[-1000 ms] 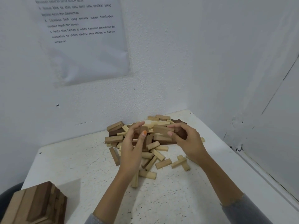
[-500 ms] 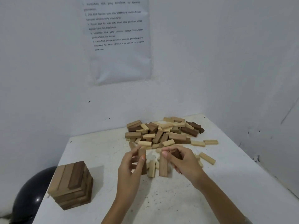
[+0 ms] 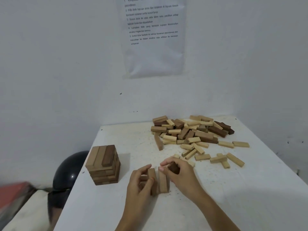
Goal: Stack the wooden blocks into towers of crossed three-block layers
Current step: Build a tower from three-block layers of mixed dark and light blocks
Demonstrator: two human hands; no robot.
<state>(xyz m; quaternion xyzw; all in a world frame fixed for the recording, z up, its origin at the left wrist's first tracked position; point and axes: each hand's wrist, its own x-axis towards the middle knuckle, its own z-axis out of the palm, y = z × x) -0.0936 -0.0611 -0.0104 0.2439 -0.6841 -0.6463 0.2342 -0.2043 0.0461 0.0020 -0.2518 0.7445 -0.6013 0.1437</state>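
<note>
A tower of crossed wooden layers (image 3: 104, 165) stands near the table's left edge. A loose pile of light and dark blocks (image 3: 191, 132) lies at the far right. In front of me, my left hand (image 3: 141, 182) grips a brown block (image 3: 152, 176) that lies on the table. A lighter block (image 3: 163, 180) lies beside it, its far end pinched by my right hand (image 3: 181, 174). That hand also holds a dark block (image 3: 174, 168) in its curled fingers.
The white table (image 3: 233, 197) sits in a corner between two white walls. A paper sheet (image 3: 154, 35) hangs on the back wall. A black round object (image 3: 70, 170) and something red (image 3: 15, 195) sit left of the table, below its edge.
Both hands carried blocks from the pile toward me and set them down side by side on the table. The view has swung left, so the tower shows in full.
</note>
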